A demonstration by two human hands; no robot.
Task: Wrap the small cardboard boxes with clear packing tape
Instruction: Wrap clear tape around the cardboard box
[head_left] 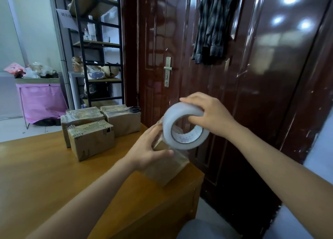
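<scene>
Both grips are closed on something: the right hand [210,116], right of centre in the frame, has its fingers curled over the top of the roll of clear packing tape [185,126] with fingertips hooked into the core, while the left hand [149,146] clasps the small cardboard box [167,164] being wrapped, thumb along its near face. That box stands at the far right corner of the desk [54,175], just below the roll. It looks light and fairly stiff, though its corrugated walls would probably dent under a hard squeeze; its taped faces shine and are likely slick, so holding it across two opposite faces seems soundest. The roll looks rigid and moderately heavy, best carried through the core. Four more boxes [91,141] sit stacked in the centre left, scissors [134,109] on top. Print rings the roll's inner core and a sign [67,18] hangs at upper left; neither can be read.
</scene>
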